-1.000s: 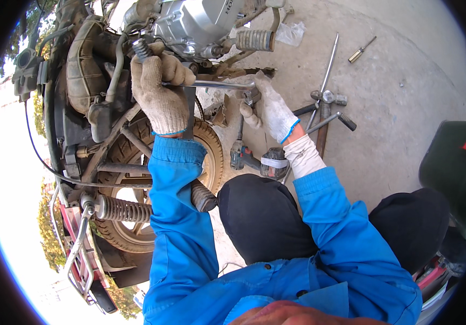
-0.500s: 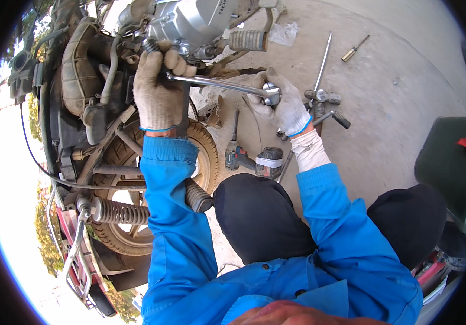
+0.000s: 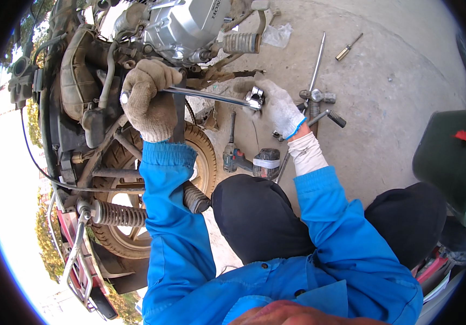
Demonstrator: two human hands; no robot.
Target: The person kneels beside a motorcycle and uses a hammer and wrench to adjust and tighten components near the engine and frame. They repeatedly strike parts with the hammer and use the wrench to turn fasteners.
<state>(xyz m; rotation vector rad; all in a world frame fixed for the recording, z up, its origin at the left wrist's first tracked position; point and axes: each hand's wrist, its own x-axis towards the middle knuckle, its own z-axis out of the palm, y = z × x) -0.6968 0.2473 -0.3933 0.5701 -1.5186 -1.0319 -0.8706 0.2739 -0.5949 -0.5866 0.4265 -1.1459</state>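
Left hand (image 3: 147,100) is gripping the ratchet wrench (image 3: 206,95) handle; right hand (image 3: 279,108) is clamping its socket head beside the motorcycle engine (image 3: 184,27), above the concrete floor (image 3: 384,81).

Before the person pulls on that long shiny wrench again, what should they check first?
1. Left hand wrapped firmly round the wrench handle: ok.
2. Right hand steadying the wrench head: ok.
3. Head seated squarely on its bolt: cannot tell, the glove hides it.
4. Both hands gloved: ok.
5. Ground by the knees free of tools: not ok, a power drill and a cross wrench lie close.
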